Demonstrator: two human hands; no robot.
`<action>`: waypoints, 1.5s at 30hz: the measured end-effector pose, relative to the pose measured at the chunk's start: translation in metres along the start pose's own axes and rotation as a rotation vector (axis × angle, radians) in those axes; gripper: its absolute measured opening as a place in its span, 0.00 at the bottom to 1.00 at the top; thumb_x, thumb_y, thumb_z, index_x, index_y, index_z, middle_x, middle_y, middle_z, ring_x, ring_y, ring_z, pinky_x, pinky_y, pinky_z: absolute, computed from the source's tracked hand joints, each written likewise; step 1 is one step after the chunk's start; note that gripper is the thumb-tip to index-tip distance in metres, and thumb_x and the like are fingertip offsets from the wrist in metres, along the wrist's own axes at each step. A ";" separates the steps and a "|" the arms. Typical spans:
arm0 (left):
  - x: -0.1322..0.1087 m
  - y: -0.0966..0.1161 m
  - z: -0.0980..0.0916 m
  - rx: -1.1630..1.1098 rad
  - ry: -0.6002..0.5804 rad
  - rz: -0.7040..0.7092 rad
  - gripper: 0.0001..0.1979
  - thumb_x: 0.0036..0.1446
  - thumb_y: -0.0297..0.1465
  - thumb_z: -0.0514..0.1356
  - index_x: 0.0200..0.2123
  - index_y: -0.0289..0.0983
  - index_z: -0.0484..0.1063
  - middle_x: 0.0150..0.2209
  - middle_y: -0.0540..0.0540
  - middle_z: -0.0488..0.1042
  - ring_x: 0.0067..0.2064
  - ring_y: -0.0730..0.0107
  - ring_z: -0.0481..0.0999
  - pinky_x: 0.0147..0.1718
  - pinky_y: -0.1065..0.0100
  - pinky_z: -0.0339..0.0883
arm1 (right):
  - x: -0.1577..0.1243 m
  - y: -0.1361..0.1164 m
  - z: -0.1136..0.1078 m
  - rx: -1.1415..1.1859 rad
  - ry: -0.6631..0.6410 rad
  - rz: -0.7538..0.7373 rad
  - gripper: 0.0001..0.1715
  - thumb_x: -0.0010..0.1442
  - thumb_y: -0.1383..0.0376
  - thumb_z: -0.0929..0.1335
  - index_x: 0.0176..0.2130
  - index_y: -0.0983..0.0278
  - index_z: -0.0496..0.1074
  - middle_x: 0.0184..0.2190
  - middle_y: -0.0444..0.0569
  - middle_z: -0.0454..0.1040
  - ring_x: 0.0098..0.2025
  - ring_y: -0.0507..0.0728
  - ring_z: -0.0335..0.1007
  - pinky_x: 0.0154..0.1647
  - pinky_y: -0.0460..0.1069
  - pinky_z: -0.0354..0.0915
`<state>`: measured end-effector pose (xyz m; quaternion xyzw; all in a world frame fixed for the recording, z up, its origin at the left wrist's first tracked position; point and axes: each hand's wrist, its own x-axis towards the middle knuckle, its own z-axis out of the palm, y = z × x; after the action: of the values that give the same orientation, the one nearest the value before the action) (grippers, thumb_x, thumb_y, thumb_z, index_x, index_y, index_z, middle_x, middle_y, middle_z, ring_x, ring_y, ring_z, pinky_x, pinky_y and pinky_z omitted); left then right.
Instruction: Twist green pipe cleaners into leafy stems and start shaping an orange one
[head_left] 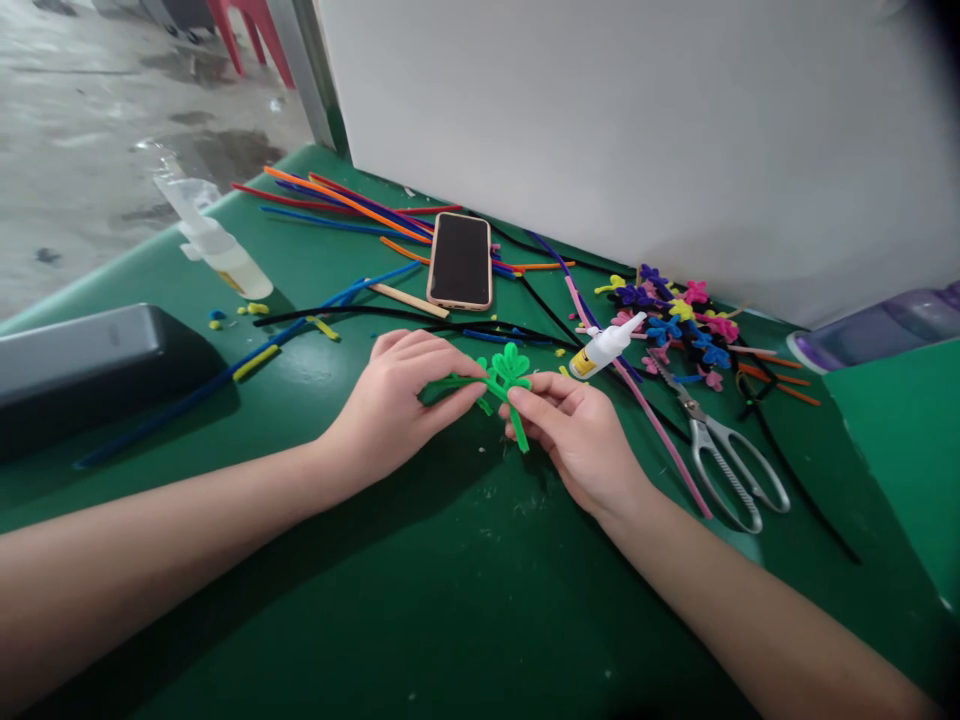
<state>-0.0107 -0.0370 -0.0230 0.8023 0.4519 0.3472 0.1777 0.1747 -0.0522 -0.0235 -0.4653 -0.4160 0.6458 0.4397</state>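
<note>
Between my two hands is a bright green pipe cleaner (511, 362), bent into small rounded loops like petals or leaves, with straight ends sticking out. My left hand (420, 385) pinches it from the left, and a green length runs back under the fingers. From the right, my right hand (574, 425) grips it between thumb and fingers just below the loops, while one end points down past the thumb. Just beyond the right hand lies a small white glue bottle (606, 348) with a yellow label. Metal scissors (731, 460) rest farther right.
Loose coloured pipe cleaners (352, 205) lie at the back around a phone (460, 260). Pipe-cleaner flowers (675, 320) are heaped at the right, near a purple bottle (885, 325). A clear squeeze bottle (225, 255) and a dark grey case (82, 360) sit at left.
</note>
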 end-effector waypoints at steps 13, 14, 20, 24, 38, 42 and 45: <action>-0.004 0.000 0.000 0.109 -0.025 0.173 0.05 0.58 0.33 0.58 0.31 0.43 0.74 0.33 0.51 0.78 0.35 0.69 0.74 0.54 0.56 0.49 | -0.001 -0.004 0.000 -0.078 -0.055 0.002 0.11 0.54 0.57 0.70 0.29 0.63 0.74 0.22 0.43 0.72 0.26 0.51 0.68 0.29 0.48 0.66; -0.005 0.000 0.000 0.104 -0.033 0.172 0.05 0.58 0.32 0.58 0.31 0.43 0.74 0.32 0.51 0.78 0.35 0.69 0.74 0.54 0.56 0.48 | -0.001 -0.004 0.000 -0.120 -0.055 -0.015 0.11 0.53 0.58 0.70 0.28 0.63 0.73 0.22 0.43 0.71 0.25 0.51 0.67 0.28 0.47 0.64; -0.004 0.001 0.001 0.115 -0.045 0.153 0.06 0.58 0.33 0.57 0.31 0.41 0.72 0.32 0.50 0.77 0.35 0.70 0.74 0.54 0.57 0.49 | 0.000 -0.006 -0.001 -0.344 -0.052 -0.094 0.13 0.54 0.57 0.69 0.26 0.63 0.73 0.20 0.42 0.69 0.24 0.51 0.64 0.27 0.47 0.62; -0.005 0.002 0.002 0.113 -0.037 0.151 0.06 0.58 0.32 0.57 0.30 0.40 0.71 0.30 0.50 0.76 0.33 0.70 0.73 0.53 0.57 0.52 | -0.001 -0.006 -0.002 -0.426 -0.050 -0.126 0.13 0.55 0.57 0.69 0.26 0.63 0.74 0.20 0.43 0.70 0.24 0.52 0.65 0.27 0.47 0.62; -0.007 0.002 0.003 0.060 0.003 0.113 0.04 0.56 0.30 0.58 0.29 0.39 0.70 0.30 0.50 0.76 0.32 0.71 0.72 0.48 0.59 0.55 | -0.007 -0.007 0.002 -0.488 -0.018 -0.178 0.11 0.56 0.59 0.69 0.26 0.63 0.74 0.22 0.44 0.73 0.25 0.52 0.69 0.28 0.47 0.65; -0.007 0.004 0.004 0.056 0.009 0.121 0.04 0.55 0.28 0.58 0.28 0.38 0.70 0.28 0.51 0.75 0.31 0.72 0.72 0.48 0.60 0.55 | -0.005 -0.007 0.000 -0.528 -0.064 -0.180 0.11 0.57 0.60 0.68 0.27 0.63 0.74 0.22 0.44 0.74 0.26 0.52 0.70 0.28 0.47 0.65; -0.008 0.005 0.004 0.057 0.028 0.123 0.05 0.54 0.28 0.58 0.26 0.37 0.69 0.26 0.51 0.74 0.30 0.73 0.72 0.47 0.60 0.56 | -0.007 -0.005 0.001 -0.539 -0.070 -0.192 0.11 0.57 0.61 0.67 0.27 0.64 0.73 0.22 0.45 0.74 0.26 0.52 0.71 0.29 0.46 0.66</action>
<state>-0.0075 -0.0465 -0.0261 0.8284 0.4140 0.3554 0.1269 0.1757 -0.0576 -0.0167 -0.5013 -0.6297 0.4831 0.3445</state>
